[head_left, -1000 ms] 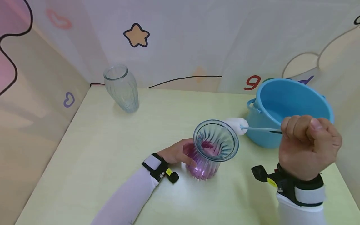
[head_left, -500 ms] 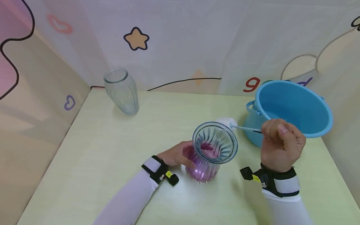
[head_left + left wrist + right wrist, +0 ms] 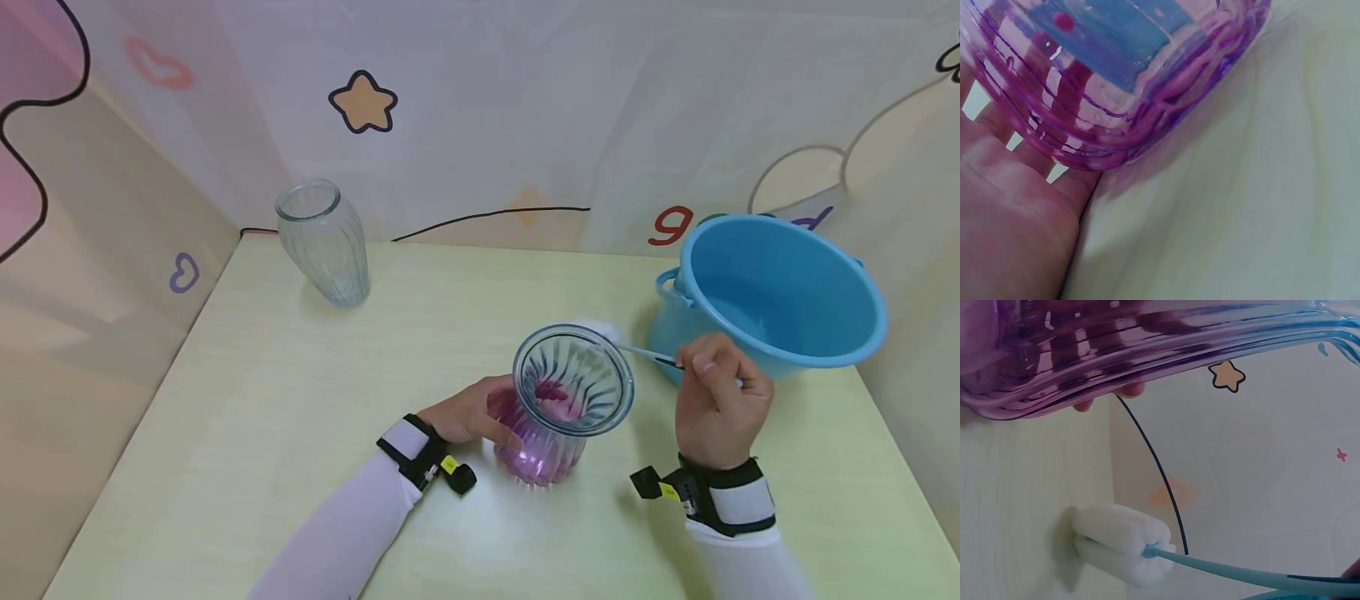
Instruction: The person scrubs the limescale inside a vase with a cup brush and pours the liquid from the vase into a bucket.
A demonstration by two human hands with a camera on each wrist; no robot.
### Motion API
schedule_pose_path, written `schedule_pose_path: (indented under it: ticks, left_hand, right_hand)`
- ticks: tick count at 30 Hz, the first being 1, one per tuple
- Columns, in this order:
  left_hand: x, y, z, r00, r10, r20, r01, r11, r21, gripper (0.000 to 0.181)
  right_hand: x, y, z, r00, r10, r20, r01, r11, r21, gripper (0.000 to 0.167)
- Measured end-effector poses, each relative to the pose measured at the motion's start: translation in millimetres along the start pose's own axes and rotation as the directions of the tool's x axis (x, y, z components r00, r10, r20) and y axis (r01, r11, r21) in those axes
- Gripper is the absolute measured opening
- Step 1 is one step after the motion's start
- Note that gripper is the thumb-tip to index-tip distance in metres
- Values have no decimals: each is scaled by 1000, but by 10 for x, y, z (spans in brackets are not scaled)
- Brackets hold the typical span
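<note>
Pale sleeves (image 3: 337, 525), black wrist straps (image 3: 425, 460) (yellow tags (image 3: 449, 464))

The ribbed near vase (image 3: 543, 458) looks like glossy glass, as does the fluted far-left vase (image 3: 330, 254). The far-right bucket (image 3: 795, 258) looks like smooth plastic with a soft sheen. The brush head (image 3: 1119, 534) resembles matt foam, its handle (image 3: 1229, 572) smooth plastic. The worktop (image 3: 435, 317) shows faint wood grain under a slight gloss; the backdrop (image 3: 487, 117) looks like creased, matt cloth.

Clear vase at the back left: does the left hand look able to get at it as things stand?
Probably not straight away: the left hand is holding the pink-and-blue vase. If it let go, the way to the clear vase looks free, with nothing standing between.
</note>
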State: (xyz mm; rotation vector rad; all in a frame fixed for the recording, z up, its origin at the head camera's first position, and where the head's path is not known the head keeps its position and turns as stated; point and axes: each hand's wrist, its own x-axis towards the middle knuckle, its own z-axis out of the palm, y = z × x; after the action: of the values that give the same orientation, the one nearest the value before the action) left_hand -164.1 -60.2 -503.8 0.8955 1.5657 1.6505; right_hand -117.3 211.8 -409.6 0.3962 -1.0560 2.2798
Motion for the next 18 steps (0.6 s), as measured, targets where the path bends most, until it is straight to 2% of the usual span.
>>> schedule_pose_path:
  ticks: [3, 6, 8, 10, 12, 14, 16, 18]
  left_hand:
    - [4, -2, -4, 1000, -10, -3, 10, 1000, 5, 108]
    - [2, 3, -5, 1000, -25, -9, 25, 1000, 12, 109]
    - [2, 4, -6, 1000, -28, -8, 28, 1000, 8, 110]
    - [3, 3, -6, 1000, -29, -7, 29, 1000, 6, 111]
    - [4, 4, -5, 1000, -30, -7, 30, 1000, 2, 112]
    - [5, 5, -5, 1000, -30, -7, 30, 1000, 4, 112]
    - [5, 6, -4, 1000, -30, -7, 30, 1000, 6, 113]
    - [6, 8, -3, 1000, -29, -7, 29, 1000, 7, 114]
  right_hand:
    - [-46, -23, -51, 999, 16, -33, -19, 997, -79, 35]
    - [-93, -65, -84, 994, 49, -99, -72, 966, -247, 36]
    - [-124, -103, -108, 985, 82, -155, -136, 914, -381, 37]
    - [-147, -144, -134, 969, 121, -216, -216, 839, -499, 35]
    - [-161, -185, -163, 948, 162, -273, -297, 759, -580, 33]
    - [-175, -219, -189, 927, 198, -318, -362, 692, -624, 31]
    - [-191, -248, -212, 911, 227, -344, -405, 645, -648, 28]
    - [-213, -268, -230, 902, 246, -354, -428, 610, -667, 24]
